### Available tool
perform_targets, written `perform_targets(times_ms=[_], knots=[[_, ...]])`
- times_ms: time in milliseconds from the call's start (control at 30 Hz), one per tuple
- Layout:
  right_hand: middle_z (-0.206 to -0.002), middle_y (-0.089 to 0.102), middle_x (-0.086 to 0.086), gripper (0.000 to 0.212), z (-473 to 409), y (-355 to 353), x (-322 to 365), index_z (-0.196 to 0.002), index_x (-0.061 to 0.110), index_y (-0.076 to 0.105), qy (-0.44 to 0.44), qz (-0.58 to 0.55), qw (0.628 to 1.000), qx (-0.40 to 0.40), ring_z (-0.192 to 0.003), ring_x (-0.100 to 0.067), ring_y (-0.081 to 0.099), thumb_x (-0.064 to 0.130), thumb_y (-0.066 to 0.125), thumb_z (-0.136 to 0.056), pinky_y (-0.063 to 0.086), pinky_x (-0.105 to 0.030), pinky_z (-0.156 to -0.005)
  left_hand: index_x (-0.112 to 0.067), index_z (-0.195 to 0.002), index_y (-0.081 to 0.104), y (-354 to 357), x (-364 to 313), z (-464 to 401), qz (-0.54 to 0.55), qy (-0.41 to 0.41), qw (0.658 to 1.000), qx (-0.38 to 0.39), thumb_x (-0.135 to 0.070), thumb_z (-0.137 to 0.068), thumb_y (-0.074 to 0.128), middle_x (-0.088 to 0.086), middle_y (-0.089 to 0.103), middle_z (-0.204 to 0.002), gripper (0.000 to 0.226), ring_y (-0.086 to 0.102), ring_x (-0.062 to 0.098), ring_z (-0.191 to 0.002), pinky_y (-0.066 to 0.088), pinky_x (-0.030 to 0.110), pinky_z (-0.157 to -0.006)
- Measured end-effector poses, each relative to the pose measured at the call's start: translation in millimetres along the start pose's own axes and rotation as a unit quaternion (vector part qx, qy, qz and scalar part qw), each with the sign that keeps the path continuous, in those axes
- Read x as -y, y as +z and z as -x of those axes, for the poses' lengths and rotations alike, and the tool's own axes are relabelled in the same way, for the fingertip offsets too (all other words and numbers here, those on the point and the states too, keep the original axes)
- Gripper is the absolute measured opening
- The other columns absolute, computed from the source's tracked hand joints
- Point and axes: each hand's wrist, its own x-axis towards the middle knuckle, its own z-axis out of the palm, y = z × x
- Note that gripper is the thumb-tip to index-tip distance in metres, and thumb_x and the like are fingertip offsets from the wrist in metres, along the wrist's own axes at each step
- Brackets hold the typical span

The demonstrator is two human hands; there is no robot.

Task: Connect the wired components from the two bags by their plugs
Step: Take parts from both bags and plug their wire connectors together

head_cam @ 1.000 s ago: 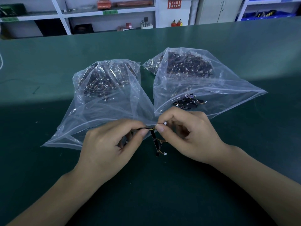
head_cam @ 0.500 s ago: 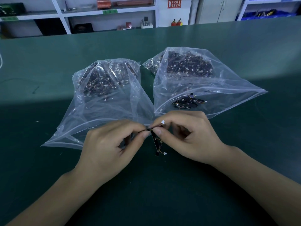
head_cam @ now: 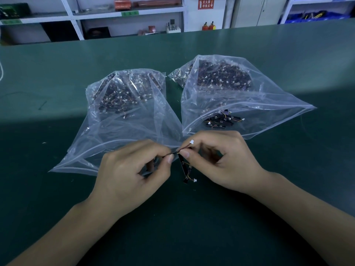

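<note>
Two clear plastic bags lie open on the green table, the left bag (head_cam: 123, 120) and the right bag (head_cam: 247, 104), each heaped with small black wired components. Near the right bag's mouth lie several loose black strips (head_cam: 221, 120). My left hand (head_cam: 132, 173) pinches a thin wire between thumb and forefinger. My right hand (head_cam: 221, 160) pinches the same wire close by, fingertips almost meeting the left's. A white plug (head_cam: 191, 141) sticks up above my right forefinger. A black strip component (head_cam: 184, 168) hangs below the fingers, with a second white plug (head_cam: 194, 180) at its lower end.
The green table (head_cam: 57, 73) stretches far beyond the bags. White shelving (head_cam: 126, 14) with boxes and tools stands behind its far edge, and blue bins (head_cam: 315, 16) sit at the back right.
My fingertips have drawn closer together on the wire. The white plug at my right forefinger has risen slightly. The bags have not moved.
</note>
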Motion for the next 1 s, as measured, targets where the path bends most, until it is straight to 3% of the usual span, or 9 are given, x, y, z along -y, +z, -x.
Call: perform_targets(times_ms=[233,533,667,800,1000], knots=[[-0.062,0.059,0.007,0.015,-0.3,0.0,0.4,-0.092,0.006,0.079,0.013,-0.017,1.000,0.012,-0.046,-0.016,0.047,0.019,0.073,-0.099,0.035,-0.020,-0.049,-0.015,-0.081,0.074,-0.3,-0.2,-0.8,-0.003,-0.001,1.000,0.002,-0.019,-0.099,0.066,-0.015,0.057,-0.074,0.020,0.051,0.001,-0.065,0.046,0.032,-0.056],[-0.062,0.063,0.005,0.014,0.2,0.4,-0.8,-0.095,0.009,0.078,0.022,-0.021,0.999,0.015,-0.047,-0.022,0.053,0.019,0.071,-0.101,0.039,-0.030,-0.047,-0.015,-0.082,0.073,-0.1,1.3,-0.6,-0.002,0.002,1.000,0.001,-0.022,-0.103,0.064,-0.013,0.057,-0.073,0.024,0.050,0.002,-0.065,0.044,0.028,-0.058],[-0.061,0.062,0.007,0.011,0.3,-0.2,-1.2,-0.094,0.010,0.078,0.026,-0.024,0.999,0.016,-0.046,-0.019,0.052,0.017,0.072,-0.101,0.038,-0.024,-0.047,-0.015,-0.081,0.073,1.4,0.6,0.0,-0.008,0.003,1.000,-0.003,-0.023,-0.103,0.063,-0.012,0.056,-0.071,0.025,0.048,0.003,-0.064,0.045,0.033,-0.056],[-0.061,0.061,0.008,0.009,1.8,-0.1,-2.3,-0.095,0.011,0.077,0.032,-0.021,0.999,0.024,-0.045,-0.020,0.052,0.017,0.072,-0.100,0.040,-0.031,-0.046,-0.016,-0.081,0.072,1.4,1.5,1.3,-0.012,0.007,1.000,0.000,-0.022,-0.102,0.063,-0.012,0.056,-0.071,0.024,0.048,0.005,-0.062,0.045,0.036,-0.053],[-0.062,0.063,0.009,0.009,-1.4,-5.8,-5.3,-0.097,0.012,0.077,0.019,-0.007,0.999,0.039,-0.046,-0.012,0.050,0.018,0.072,-0.102,0.036,-0.014,-0.053,-0.022,-0.088,0.074,1.5,0.4,1.9,-0.032,-0.003,0.999,-0.006,-0.029,-0.102,0.065,-0.020,0.054,-0.073,0.018,0.048,0.002,-0.060,0.045,0.034,-0.050]])
